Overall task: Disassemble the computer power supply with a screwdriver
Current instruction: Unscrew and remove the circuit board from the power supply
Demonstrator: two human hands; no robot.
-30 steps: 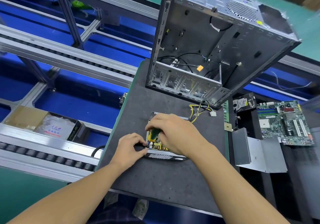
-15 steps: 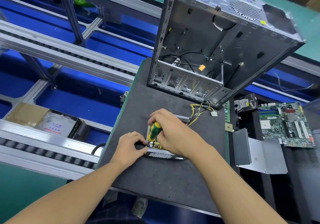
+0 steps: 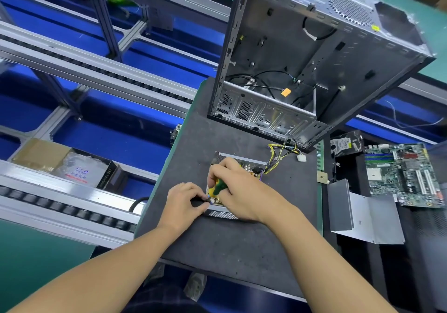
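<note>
The opened power supply (image 3: 244,161) lies on the dark mat (image 3: 232,240), its metal casing without a lid and its circuit board showing. Yellow and black cables (image 3: 281,150) trail from its far right corner to a white plug. My right hand (image 3: 238,189) is closed around a green and yellow screwdriver (image 3: 217,188), which points down into the near left part of the unit. My left hand (image 3: 185,202) pinches the unit's near left edge, fingertips right beside the screwdriver tip. Both hands hide most of the board.
An empty computer case (image 3: 314,58) stands open at the back of the mat. To the right lie a motherboard (image 3: 404,174), a hard drive (image 3: 346,144), a grey metal cover (image 3: 362,218) and a small chip (image 3: 322,176). A roller conveyor (image 3: 72,216) with boxes runs along the left.
My right hand has turned on the screwdriver, so more of its green and yellow handle shows. My left hand stays pinched on the unit's near left edge.
</note>
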